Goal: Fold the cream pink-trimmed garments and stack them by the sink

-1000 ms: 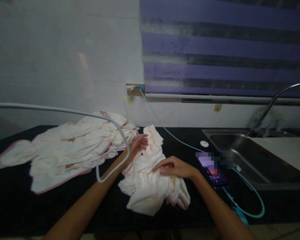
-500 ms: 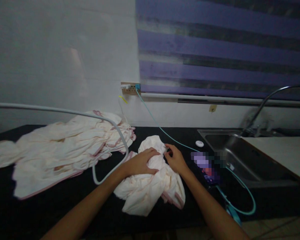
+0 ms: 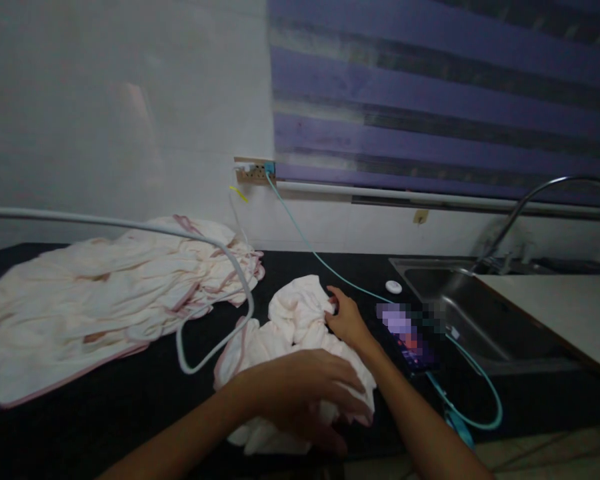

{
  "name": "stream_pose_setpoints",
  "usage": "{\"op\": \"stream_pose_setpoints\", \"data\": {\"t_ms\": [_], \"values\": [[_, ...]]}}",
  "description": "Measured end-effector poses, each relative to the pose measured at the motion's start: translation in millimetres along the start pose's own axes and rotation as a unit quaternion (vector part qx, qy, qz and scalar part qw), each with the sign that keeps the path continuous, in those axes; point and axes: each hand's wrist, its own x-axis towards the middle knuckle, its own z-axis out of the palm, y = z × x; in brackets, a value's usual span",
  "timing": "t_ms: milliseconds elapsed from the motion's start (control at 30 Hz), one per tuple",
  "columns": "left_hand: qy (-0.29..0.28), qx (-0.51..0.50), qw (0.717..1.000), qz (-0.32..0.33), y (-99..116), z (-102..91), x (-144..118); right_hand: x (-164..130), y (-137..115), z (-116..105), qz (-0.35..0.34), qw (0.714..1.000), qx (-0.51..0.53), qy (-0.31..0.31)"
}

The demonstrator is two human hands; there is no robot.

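Observation:
A crumpled white cloth with pink edging (image 3: 293,320) lies on the black counter (image 3: 105,413) in front of me. My left hand (image 3: 305,393) is spread over its near edge, fingers curled onto the fabric. My right hand (image 3: 345,319) pinches the cloth's far right side. A larger heap of the same white, pink-trimmed cloths (image 3: 115,293) lies spread out to the left.
A grey cable (image 3: 230,267) loops over the heap. A phone (image 3: 407,330) lies right of my right hand, with a teal cable (image 3: 305,243) running to a wall socket (image 3: 253,171). A steel sink (image 3: 480,313) and tap (image 3: 540,200) stand at right. A small white disc (image 3: 393,287) is nearby.
My left hand slid from the cloth's far top toward its near edge. My right hand stayed pinching the far right side. The cloth bunched up higher.

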Motion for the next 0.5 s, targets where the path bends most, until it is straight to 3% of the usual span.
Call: {"op": "stream_pose_setpoints", "data": {"t_ms": [100, 233, 400, 500], "values": [[-0.025, 0.023, 0.999, -0.014, -5.2, 12.0, 1.2, 0.0, -1.5, -1.0, 0.000, 1.000, 0.006, -0.027], [-0.002, 0.086, 0.990, -0.110, -28.4, 9.5, -9.8, 4.7, -2.9, -10.2, -0.016, 0.999, 0.022, -0.022], [0.052, 0.182, 0.934, -0.302, -63.8, -12.7, -40.4, 11.1, -9.2, -23.5, -0.072, 0.987, 0.127, 0.061], [0.109, 0.190, 0.898, -0.381, -84.6, -26.6, -64.2, 10.0, -19.9, -27.4, -0.097, 0.965, 0.239, 0.041]]}}
